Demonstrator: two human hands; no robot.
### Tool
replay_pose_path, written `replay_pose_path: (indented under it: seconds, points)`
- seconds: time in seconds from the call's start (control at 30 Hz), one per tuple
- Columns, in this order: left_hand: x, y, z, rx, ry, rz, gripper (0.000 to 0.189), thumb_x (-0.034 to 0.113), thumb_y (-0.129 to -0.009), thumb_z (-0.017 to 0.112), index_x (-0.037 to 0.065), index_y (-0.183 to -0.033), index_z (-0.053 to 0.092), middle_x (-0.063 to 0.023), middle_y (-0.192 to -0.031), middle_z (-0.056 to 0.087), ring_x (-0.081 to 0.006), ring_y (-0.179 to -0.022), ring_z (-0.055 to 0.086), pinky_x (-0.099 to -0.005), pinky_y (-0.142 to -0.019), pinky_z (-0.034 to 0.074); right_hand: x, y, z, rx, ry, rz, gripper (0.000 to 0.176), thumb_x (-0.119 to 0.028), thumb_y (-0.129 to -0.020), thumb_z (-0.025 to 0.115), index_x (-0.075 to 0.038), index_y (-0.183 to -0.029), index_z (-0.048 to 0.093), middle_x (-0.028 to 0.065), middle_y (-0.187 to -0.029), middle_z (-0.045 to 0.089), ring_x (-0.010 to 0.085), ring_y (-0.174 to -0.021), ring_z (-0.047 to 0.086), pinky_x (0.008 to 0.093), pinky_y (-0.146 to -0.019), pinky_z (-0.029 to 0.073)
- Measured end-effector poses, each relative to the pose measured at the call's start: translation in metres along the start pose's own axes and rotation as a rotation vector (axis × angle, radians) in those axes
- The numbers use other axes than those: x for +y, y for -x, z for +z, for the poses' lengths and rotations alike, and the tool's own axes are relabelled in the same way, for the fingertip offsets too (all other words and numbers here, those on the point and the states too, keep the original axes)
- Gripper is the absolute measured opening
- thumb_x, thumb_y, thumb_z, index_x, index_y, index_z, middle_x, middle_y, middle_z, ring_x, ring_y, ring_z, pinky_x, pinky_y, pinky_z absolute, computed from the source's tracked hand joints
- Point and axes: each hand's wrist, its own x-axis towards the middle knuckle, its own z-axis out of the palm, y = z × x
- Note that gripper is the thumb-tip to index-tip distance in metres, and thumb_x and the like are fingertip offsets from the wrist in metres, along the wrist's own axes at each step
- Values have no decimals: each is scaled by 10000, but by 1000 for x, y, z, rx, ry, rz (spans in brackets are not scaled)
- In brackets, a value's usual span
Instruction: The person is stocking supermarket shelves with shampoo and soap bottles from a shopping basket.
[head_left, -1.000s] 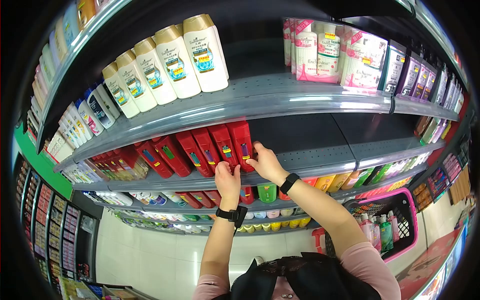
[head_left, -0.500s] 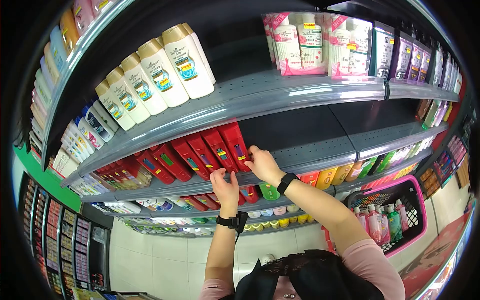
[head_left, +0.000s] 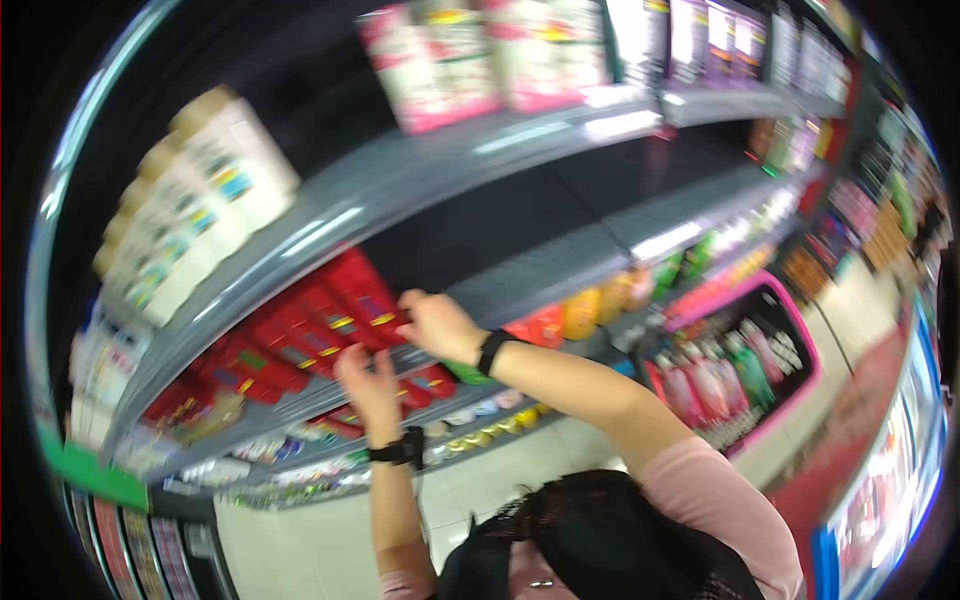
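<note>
The left hand (head_left: 367,385) is hovering before the red bottles (head_left: 313,315), its grip spreading. The right hand (head_left: 440,325) is resting its fingertips at the end bottle's side, its grip partly open. The bottles are standing in a row on the shelf (head_left: 520,275), below the white bottles (head_left: 205,200).

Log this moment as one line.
left hand: open, before red bottles | right hand: beside row's right end, contact unclear | basket: pink-rimmed, holding assorted bottles

Bright glare along shelf edges (head_left: 560,135), motion blur throughout, curved fisheye distortion, black corners
</note>
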Motion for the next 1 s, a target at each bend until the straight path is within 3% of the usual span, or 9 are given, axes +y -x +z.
replay_pose_path:
  seconds: [0.17, 0.3, 0.43, 0.5, 0.63, 0.7, 0.77, 0.83, 1.0]
  points:
    - [-11, 12, 1, 64, 83, 148, 256, 46, -774, 705, -13, -970, 552, -116, -945, 554, -232, -856, 559, -329, -761, 481, 10, 88, -79, -41, -85, 7, 324, -162, -776, 675, 11, -1013, 538, 195, -924, 629, 324, -846, 639, 401, -724, 501]
    - [26, 46, 1, -41, 130, 347, 179, 7, -785, 674, -9, -916, 553, -120, -943, 552, -229, -798, 559, -326, -739, 486, 66, 197, -179, 47, 75, 299, 326, -179, -772, 708, -10, -1033, 611, 132, -980, 634, 223, -831, 647, 315, -712, 527]
    - [77, 113, 42, -529, 359, 402, 237, 39, -730, 707, 31, -929, 578, -127, -939, 588, -269, -784, 577, -347, -704, 464, 154, 322, -269, 195, 256, 821, 309, -206, -744, 674, 7, -963, 630, 156, -872, 655, 292, -803, 641, 357, -727, 510]
    - [117, 145, 69, -962, 478, 144, 333, 76, -732, 709, 31, -1021, 550, -141, -986, 583, -283, -815, 594, -368, -734, 480, 189, 381, -292, 160, 417, 951, 365, -209, -701, 726, 31, -959, 631, 152, -877, 658, 247, -786, 649, 336, -691, 513]
    - [173, 196, 128, -1289, 439, 324, 401, 142, -762, 687, 35, -1104, 507, -149, -1048, 566, -294, -899, 584, -375, -799, 471, 220, 431, -270, -85, 231, 1214, 461, -289, -710, 730, 53, -999, 623, 162, -859, 669, 270, -765, 649, 353, -713, 511]
    - [197, 213, 152, -1369, 433, 385, 403, 161, -771, 680, 35, -1111, 503, -149, -1055, 563, -297, -925, 575, -376, -810, 466, 259, 442, -233, -365, 96, 1162, 582, -449, -695, 718, 63, -959, 632, 204, -866, 657, 311, -803, 640, 369, -738, 502]
    - [215, 226, 174, -1380, 433, 495, 400, 181, -776, 674, 35, -1107, 505, -147, -1067, 553, -297, -949, 560, -377, -809, 464, 260, 434, -203, -267, 97, 1084, 636, -478, -638, 737, 94, -896, 629, 267, -896, 635, 325, -868, 636, 383, -768, 495]
    - [233, 230, 185, -1382, 439, 502, 394, 176, -770, 680, 35, -1097, 511, -147, -1035, 563, -301, -909, 566, -379, -791, 468, 270, 419, -181, -542, 47, 1033, 589, -362, -626, 758, 66, -1007, 616, 257, -989, 628, 348, -933, 620, 385, -807, 492]
    - [237, 243, 198, -1366, 469, 358, 369, 160, -753, 704, 35, -1053, 529, -123, -983, 590, -258, -830, 586, -364, -741, 481, 264, 418, -156, -250, 362, 1157, 391, -246, -633, 691, 19, -919, 663, 238, -908, 649, 311, -915, 642, 391, -759, 516]
